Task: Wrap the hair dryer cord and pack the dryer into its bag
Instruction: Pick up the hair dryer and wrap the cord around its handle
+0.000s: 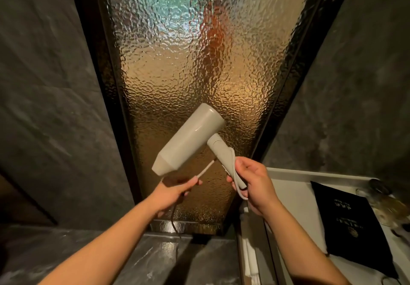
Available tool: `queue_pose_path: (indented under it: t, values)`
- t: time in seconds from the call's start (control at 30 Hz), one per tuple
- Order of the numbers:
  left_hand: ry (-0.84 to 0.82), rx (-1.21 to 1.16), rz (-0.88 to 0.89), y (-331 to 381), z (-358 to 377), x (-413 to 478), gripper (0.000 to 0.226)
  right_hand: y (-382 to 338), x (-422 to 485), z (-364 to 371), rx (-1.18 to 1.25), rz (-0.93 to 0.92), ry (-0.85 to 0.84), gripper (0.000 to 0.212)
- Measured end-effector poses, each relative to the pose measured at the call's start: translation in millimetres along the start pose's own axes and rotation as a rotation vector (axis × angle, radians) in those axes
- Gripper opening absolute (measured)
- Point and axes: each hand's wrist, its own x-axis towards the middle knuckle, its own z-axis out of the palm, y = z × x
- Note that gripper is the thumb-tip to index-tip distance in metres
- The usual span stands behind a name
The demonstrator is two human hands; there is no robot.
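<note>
A beige hair dryer [190, 139] is held up in front of a textured glass panel, its nozzle pointing down and left. My right hand [255, 185] grips its handle with a loop of beige cord [240, 190] pressed against it. My left hand [172, 192] is closed on a stretch of cord [205, 170] that runs taut from the handle's base. The rest of the cord hangs dark below that hand. A black bag [348, 224] with gold lettering lies flat in the white tray on the right.
The white tray [288, 175] sits at lower right, with glassware [386, 205] at its far corner. Dark stone walls stand on both sides of the glass panel [184, 63]. A dark stone counter [155, 260] lies below my arms.
</note>
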Motion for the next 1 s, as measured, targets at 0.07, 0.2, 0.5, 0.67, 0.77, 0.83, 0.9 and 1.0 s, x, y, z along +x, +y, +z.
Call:
queue_pose_path:
  t: [0.07,0.2,0.5,0.67,0.77,0.83,0.9,1.0]
  values:
    - [0.029,0.095,0.017,0,21,-2,0.026,5,15,-11,-0.051,-0.001,0.065,0.024]
    - [-0.015,0.386,0.13,14,36,-11,0.023,28,28,-11,-0.192,0.03,0.269,0.024]
    - [-0.16,0.956,0.239,103,-3,-37,0.019,45,36,-35,-0.83,0.038,0.452,0.034]
    - [-0.083,1.164,0.484,160,-21,-26,0.022,46,34,-47,-1.077,0.06,0.173,0.036]
    - [-0.022,1.231,0.598,182,-19,-5,0.034,39,30,-43,-1.109,0.031,-0.074,0.036]
    - [0.021,1.221,0.653,189,-18,7,0.032,30,24,-39,-1.125,0.009,-0.214,0.034]
    - [0.071,1.185,0.696,189,-19,16,0.025,22,18,-35,-1.091,0.009,-0.322,0.033]
    - [0.17,1.155,0.759,180,-25,29,0.021,10,6,-34,-1.002,-0.015,-0.418,0.036]
